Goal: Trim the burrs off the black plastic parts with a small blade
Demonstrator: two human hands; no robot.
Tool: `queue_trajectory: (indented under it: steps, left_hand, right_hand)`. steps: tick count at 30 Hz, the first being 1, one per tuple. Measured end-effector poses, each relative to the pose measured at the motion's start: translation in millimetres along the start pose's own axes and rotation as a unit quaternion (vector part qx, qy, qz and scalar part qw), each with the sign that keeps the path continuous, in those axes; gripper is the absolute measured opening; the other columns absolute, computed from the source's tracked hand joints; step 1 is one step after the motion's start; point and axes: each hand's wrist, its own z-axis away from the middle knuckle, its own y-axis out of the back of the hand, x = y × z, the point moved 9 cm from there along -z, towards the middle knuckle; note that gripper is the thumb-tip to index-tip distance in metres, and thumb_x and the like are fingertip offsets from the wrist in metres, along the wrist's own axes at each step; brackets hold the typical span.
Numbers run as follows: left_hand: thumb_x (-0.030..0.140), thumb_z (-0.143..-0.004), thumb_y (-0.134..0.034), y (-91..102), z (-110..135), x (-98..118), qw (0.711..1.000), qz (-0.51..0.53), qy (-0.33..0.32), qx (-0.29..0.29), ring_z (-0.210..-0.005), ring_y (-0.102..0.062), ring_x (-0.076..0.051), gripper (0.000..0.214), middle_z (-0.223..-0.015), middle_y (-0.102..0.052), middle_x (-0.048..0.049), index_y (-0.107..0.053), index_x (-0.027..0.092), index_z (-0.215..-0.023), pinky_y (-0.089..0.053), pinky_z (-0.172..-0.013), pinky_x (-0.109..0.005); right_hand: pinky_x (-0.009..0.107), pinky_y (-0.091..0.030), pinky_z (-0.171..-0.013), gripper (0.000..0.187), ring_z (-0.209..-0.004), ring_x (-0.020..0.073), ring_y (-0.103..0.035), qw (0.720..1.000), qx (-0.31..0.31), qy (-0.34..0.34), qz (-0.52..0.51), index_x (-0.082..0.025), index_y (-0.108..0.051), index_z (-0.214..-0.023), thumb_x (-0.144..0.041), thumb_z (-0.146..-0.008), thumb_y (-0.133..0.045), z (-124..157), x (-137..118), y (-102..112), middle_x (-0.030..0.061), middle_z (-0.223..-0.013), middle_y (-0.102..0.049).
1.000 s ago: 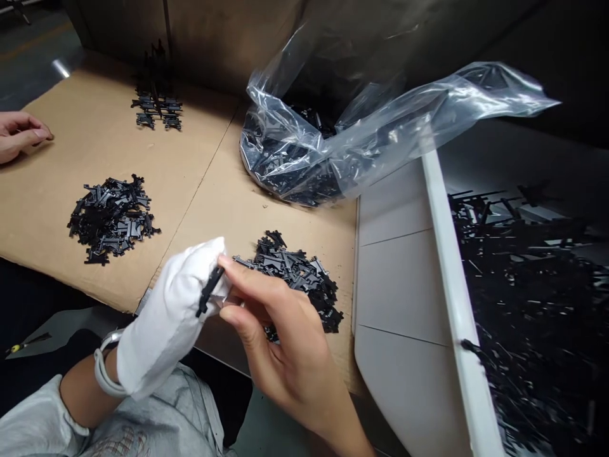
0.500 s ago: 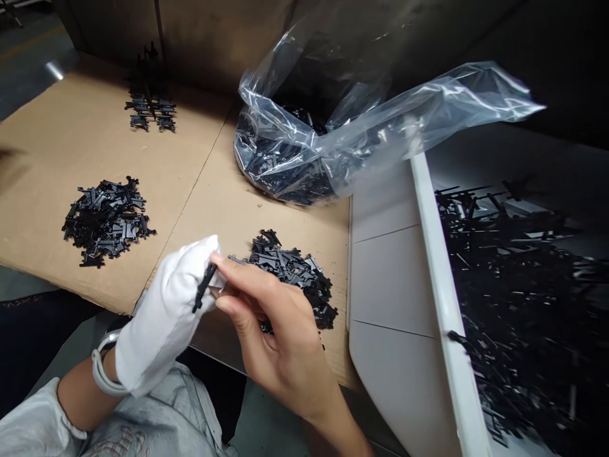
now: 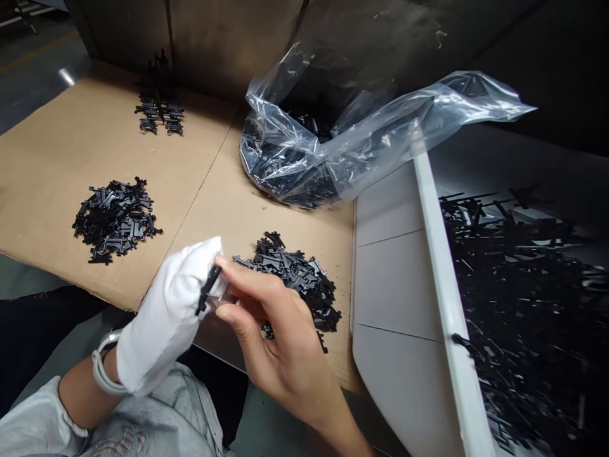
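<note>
In the head view we see a slim black plastic moulded piece (image 3: 208,291) pinched between thumb and forefinger of the bare right hand (image 3: 280,336), against the white cloth glove (image 3: 166,317) on the left hand (image 3: 162,324), whose grip we cannot tell. A slip could drop it into the loose black pile (image 3: 290,276) just beside

**Cardboard-covered table (image 3: 80,165) against dark metal panels (image 3: 228,44)**

Two cardboard sheets (image 3: 209,203) meet along a diagonal seam on the tabletop. Beyond its far left corner, grey floor (image 3: 33,89) runs back, marked by a yellow line (image 3: 35,54) and a streak of reflected light (image 3: 66,77).
</note>
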Motion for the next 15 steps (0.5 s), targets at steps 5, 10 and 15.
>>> queue_trajectory:
  steps: [5, 10, 15]
  left_hand:
    - [0.029, -0.104, -0.047, 0.2, -3.3, 2.2, 1.0, -0.007, -0.004, -0.002, -0.11, -0.075, -0.019, 0.034, -0.12, -0.077, -0.0056, -0.059, 0.029, -0.136, -0.063, -0.1, -0.027]
    - [0.024, -0.102, -0.049, -3.5, -5.2, -0.8, 0.999, -0.019, -0.005, -0.032, -0.112, -0.075, -0.022, 0.034, -0.123, -0.076, -0.0078, -0.061, 0.023, -0.133, -0.065, -0.1, -0.033]
    - [0.028, -0.099, -0.055, -5.6, -5.4, -6.0, 0.998, -0.016, 0.026, -0.053, -0.119, -0.072, -0.026, 0.037, -0.13, -0.073, -0.0109, -0.059, 0.022, -0.135, -0.063, -0.104, -0.039]
  right_hand:
    - [0.025, -0.064, -0.079, 0.033, -0.093, 0.0163, -0.076, 1.0, 0.012, 0.006, 0.004, -0.021, -0.057, -0.136, -0.015, -0.103, -0.054, -0.4, -0.2, 2.4, 0.0066, -0.115, -0.078]
    - [0.027, -0.062, -0.074, 0.03, -0.084, 0.0165, -0.074, 1.0, 0.022, 0.004, 0.019, -0.02, -0.06, -0.131, -0.015, -0.103, -0.054, -0.3, 1.9, 4.3, 0.0056, -0.101, -0.079]
    - [0.026, -0.06, -0.074, 0.028, -0.086, 0.0151, -0.072, 0.997, 0.006, -0.042, -0.064, -0.021, -0.06, -0.131, -0.021, -0.103, -0.057, -0.7, 10.9, 2.9, 0.0057, -0.108, -0.076]
